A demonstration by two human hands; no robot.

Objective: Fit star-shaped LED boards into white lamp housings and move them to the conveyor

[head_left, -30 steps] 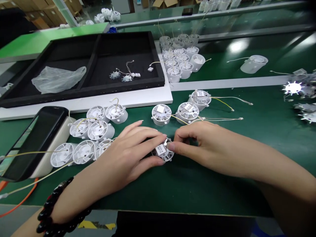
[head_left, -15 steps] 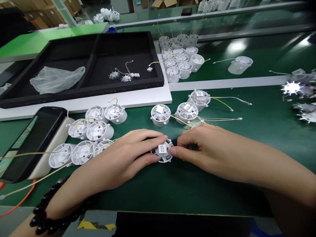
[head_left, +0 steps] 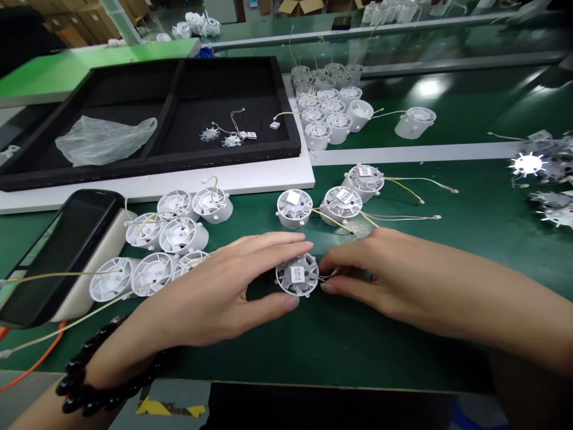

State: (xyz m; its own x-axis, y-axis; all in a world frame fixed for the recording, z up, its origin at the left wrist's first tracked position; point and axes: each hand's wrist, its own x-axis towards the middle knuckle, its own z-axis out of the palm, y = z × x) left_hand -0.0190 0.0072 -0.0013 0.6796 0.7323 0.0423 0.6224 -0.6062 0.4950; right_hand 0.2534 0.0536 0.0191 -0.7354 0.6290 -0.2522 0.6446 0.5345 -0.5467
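A round white fan housing (head_left: pixel 297 275) with a labelled square on its hub stands on the green bench in front of me. My left hand (head_left: pixel 250 280) is around its left side, fingers over the top edge and thumb at the lower edge, holding it. At the housing's right side, my right hand (head_left: pixel 358 269) has thumb and index finger closed on thin wires that come from it. Just behind are a housing with a white square (head_left: pixel 293 208) and two more housings (head_left: pixel 341 205) with trailing wires.
Several white housings (head_left: pixel 154 273) and a dark-screened device (head_left: pixel 67 251) are at the left. Behind lies a black divided tray (head_left: pixel 224 158) with a plastic bag (head_left: pixel 105 140). More housings (head_left: pixel 339 126) stand beyond; silvery star-shaped parts (head_left: pixel 528 164) lie far right.
My right fingers have moved off the hub to the wires at the housing's right. My left thumb has shifted slightly down and right. A single housing on the far bench has moved left.
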